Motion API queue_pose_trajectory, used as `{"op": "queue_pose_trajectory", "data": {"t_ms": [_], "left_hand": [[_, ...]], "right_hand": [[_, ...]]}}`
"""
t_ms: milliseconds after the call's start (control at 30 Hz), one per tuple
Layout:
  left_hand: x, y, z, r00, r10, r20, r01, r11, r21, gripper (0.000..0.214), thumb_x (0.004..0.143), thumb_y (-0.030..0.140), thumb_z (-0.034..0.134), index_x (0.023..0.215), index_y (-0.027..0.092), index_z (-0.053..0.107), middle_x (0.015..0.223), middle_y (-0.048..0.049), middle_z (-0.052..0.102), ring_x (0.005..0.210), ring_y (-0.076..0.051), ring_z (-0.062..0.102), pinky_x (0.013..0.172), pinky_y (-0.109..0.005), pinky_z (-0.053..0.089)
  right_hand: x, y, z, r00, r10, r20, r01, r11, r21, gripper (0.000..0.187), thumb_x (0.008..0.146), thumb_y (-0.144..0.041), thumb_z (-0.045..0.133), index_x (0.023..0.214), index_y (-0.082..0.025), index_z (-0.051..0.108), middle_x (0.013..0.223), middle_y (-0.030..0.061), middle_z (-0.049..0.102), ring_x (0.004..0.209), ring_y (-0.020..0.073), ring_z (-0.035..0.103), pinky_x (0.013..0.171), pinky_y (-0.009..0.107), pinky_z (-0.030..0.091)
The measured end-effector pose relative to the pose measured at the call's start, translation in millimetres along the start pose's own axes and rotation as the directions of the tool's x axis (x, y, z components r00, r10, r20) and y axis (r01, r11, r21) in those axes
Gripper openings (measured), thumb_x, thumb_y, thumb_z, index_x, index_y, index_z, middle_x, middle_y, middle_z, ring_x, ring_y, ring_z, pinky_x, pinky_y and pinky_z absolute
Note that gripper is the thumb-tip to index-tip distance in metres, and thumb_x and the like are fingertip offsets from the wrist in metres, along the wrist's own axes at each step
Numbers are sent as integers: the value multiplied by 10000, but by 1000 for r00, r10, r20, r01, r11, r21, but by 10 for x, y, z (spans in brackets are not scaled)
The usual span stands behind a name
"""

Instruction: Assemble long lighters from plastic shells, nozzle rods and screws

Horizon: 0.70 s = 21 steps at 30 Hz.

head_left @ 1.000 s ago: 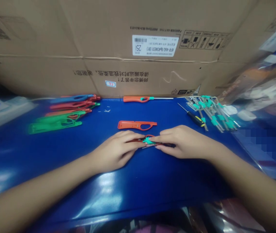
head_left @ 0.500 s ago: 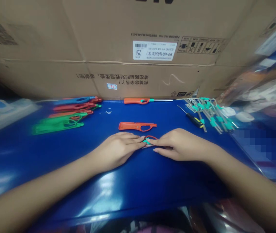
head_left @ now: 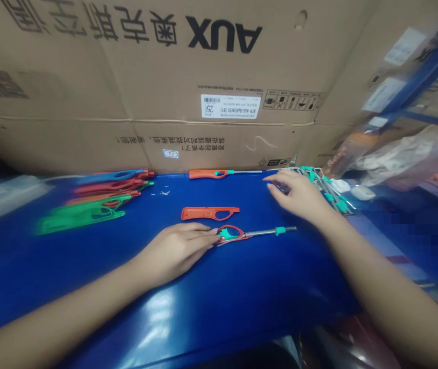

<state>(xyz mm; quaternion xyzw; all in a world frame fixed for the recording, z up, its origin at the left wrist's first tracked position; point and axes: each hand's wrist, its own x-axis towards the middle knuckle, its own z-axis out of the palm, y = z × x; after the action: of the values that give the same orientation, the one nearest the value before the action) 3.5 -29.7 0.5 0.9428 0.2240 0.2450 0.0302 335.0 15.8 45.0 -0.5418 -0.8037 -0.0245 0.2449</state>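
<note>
My left hand (head_left: 178,249) lies over the handle end of an orange lighter (head_left: 238,234) with a green trigger and a long metal tube, its fingers pressed together on it. A green collar (head_left: 280,231) sits near the tube's tip. Just behind, a loose orange handle half (head_left: 203,213) rests flat. My right hand (head_left: 298,193) is raised at the right, thumb and fingers apart, with nothing visible in them. It is nearest to a pile of metal tubes with green parts (head_left: 330,197). The screwdriver beside that pile is hidden behind the hand.
Another orange lighter (head_left: 207,175) lies along the base of a large cardboard box (head_left: 145,107). Several blue, red and green handle pieces (head_left: 84,212) are stacked at the left of the blue table (head_left: 203,302). Plastic bags (head_left: 399,159) stand at the far right.
My right hand has left the lighter and moved up and right towards the tube pile, uncovering the metal tube. My left hand stays on the handle. The view has tilted upwards.
</note>
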Motion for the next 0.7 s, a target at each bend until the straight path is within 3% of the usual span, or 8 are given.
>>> {"op": "queue_pose_trajectory", "data": {"t_ms": [100,167,267,533,700], "left_hand": [[-6,-10,-14,1000,-2,5,1,1000,13,301,1009,234,535,1273,234,680,1170,-64,755,1043,-217,738,883,-347,632],[-22,-19,-5,1000,13,2,-13,1000,9,307,1009,228,536,1285,237,671,1187,-56,751,1064,-217,733,900,-344,627],[-48,-34,23,999,30,-12,-30,999,-23,312,1010,203,536,1295,231,659,1226,-41,738,1114,-208,714,960,-346,608],[-65,-53,40,997,29,-73,-31,999,-23,269,979,207,594,1234,208,680,1172,-45,754,1061,-197,731,946,-342,611],[-60,-27,13,997,15,-69,-16,1000,-13,291,963,185,592,1240,213,675,1163,-43,754,1049,-203,726,918,-353,613]], "right_hand": [[68,424,21,972,231,37,-214,944,-249,344,904,-258,547,1173,-144,730,1142,165,676,1108,312,612,1000,436,456],[80,657,72,950,313,17,-294,909,-294,354,875,-238,558,1160,-134,741,1140,189,661,1113,350,600,995,475,445],[78,888,172,921,389,-11,-371,870,-324,345,842,-231,585,1135,-162,752,1128,166,661,1102,338,592,1001,462,435],[73,1111,275,865,495,-84,-493,804,-334,372,838,-342,632,1162,-191,734,1148,166,625,1145,349,543,971,464,439],[63,1136,254,852,522,-51,-507,794,-335,391,776,-318,693,1146,-203,749,1135,154,620,1132,345,556,987,458,440]]}}
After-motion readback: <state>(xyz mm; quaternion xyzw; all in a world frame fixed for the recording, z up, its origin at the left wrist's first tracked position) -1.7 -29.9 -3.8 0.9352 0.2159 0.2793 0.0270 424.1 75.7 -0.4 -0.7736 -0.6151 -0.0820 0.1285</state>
